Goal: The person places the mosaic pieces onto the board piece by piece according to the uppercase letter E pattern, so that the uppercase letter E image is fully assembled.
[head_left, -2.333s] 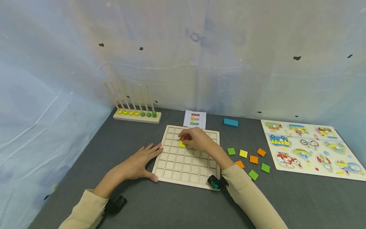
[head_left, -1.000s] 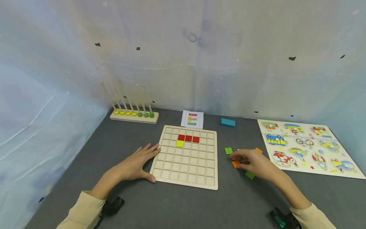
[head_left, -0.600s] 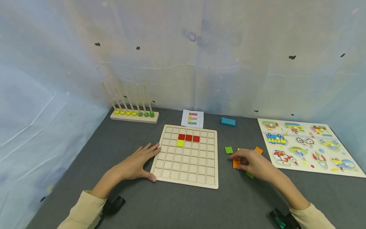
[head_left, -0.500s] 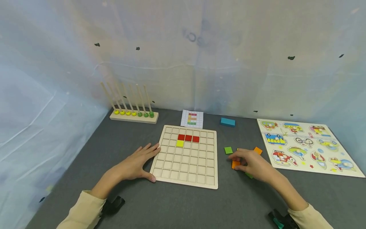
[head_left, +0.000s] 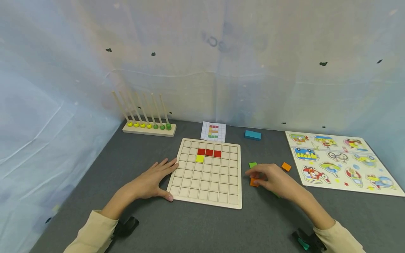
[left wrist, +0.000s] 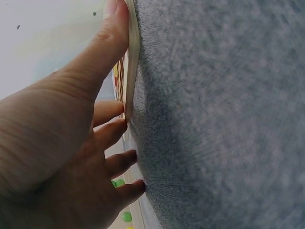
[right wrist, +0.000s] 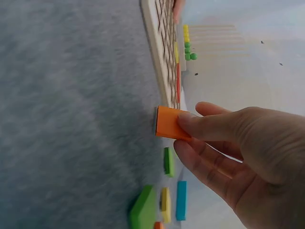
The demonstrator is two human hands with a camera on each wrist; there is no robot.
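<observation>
My left hand (head_left: 155,180) lies with fingers spread along the left edge of a wooden grid board (head_left: 204,186); its thumb touches the rim near the front corner. Just right of the board, my right hand (head_left: 275,181) pinches an orange square tile (right wrist: 167,123) between thumb and fingers. In the right wrist view the tile is held on edge, close over the grey table. Three red tiles (head_left: 209,153) sit in a row in the board's cells, with one yellow tile (head_left: 199,159) below the leftmost.
A green tile (head_left: 252,164) and another orange tile (head_left: 286,167) lie around my right hand, which hides others. Behind the board are a printed pattern card (head_left: 213,131) and a blue block (head_left: 252,135). A peg bead stand (head_left: 148,130) is back left, a picture puzzle (head_left: 345,161) right.
My right hand left the yellow tile on the board and went right to the loose tiles. It has taken an orange tile and moved slightly left with it. My left hand has stayed put.
</observation>
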